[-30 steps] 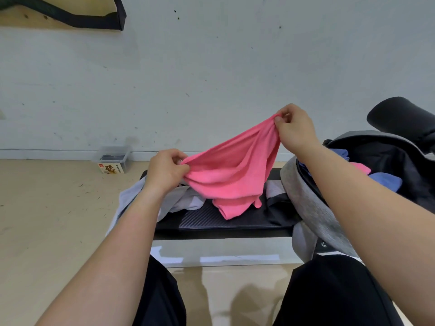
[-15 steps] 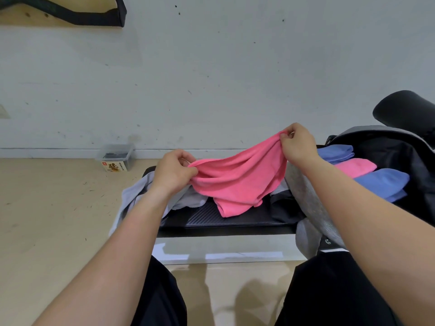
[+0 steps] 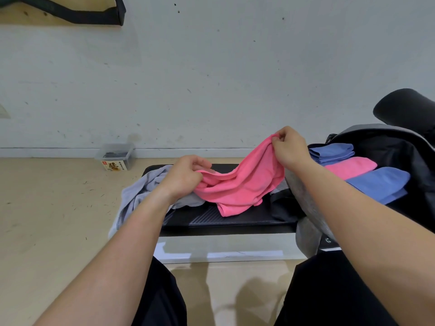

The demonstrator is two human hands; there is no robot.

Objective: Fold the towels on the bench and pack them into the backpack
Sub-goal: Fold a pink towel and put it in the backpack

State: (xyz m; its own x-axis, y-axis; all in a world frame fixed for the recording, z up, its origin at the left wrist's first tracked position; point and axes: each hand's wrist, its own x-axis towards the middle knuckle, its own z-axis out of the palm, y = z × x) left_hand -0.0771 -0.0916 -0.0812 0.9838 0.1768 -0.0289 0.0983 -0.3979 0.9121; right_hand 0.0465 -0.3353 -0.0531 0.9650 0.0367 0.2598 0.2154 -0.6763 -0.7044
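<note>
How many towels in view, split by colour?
Pink: 2, the loose pink towel gripped by the left hand and right hand, and a folded pink towel in the backpack.
Blue: 2, the rear blue towel and the front blue towel, both folded in the backpack.
Grey: 1, the grey towel crumpled on the bench.
Total: 5.

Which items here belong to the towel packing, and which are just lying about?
Job: pink towel, gripped by left hand and right hand; grey towel; bench; backpack with folded towels inside.
Lying about: clear box; black strap.
</note>
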